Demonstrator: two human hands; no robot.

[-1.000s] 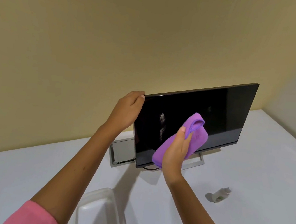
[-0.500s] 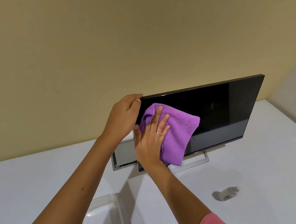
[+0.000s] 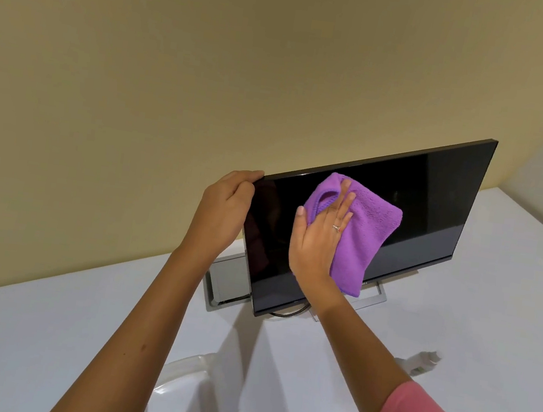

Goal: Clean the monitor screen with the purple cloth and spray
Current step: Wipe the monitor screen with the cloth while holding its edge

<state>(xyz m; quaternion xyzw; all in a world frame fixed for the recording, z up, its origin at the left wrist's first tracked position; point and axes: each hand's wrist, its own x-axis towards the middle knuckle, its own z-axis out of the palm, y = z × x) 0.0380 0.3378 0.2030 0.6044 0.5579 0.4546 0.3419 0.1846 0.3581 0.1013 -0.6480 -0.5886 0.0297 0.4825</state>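
A black monitor (image 3: 435, 206) stands on a silver stand on the white table, its screen dark. My left hand (image 3: 222, 211) grips the monitor's upper left corner. With its fingers spread, my right hand (image 3: 319, 239) presses the folded purple cloth (image 3: 366, 232) flat against the left half of the screen. A small white spray bottle (image 3: 424, 360) lies on its side on the table to the right of my right forearm, apart from both hands.
A clear plastic tub (image 3: 182, 377) sits on the white table (image 3: 38, 341) at the near edge between my arms. A black cable loops under the monitor's lower edge. The beige wall is close behind the monitor.
My right hand swept the cloth from the screen's lower middle up to its upper left, then slightly right and higher. The cloth went from bunched to spread flat. My left hand stayed on the corner.
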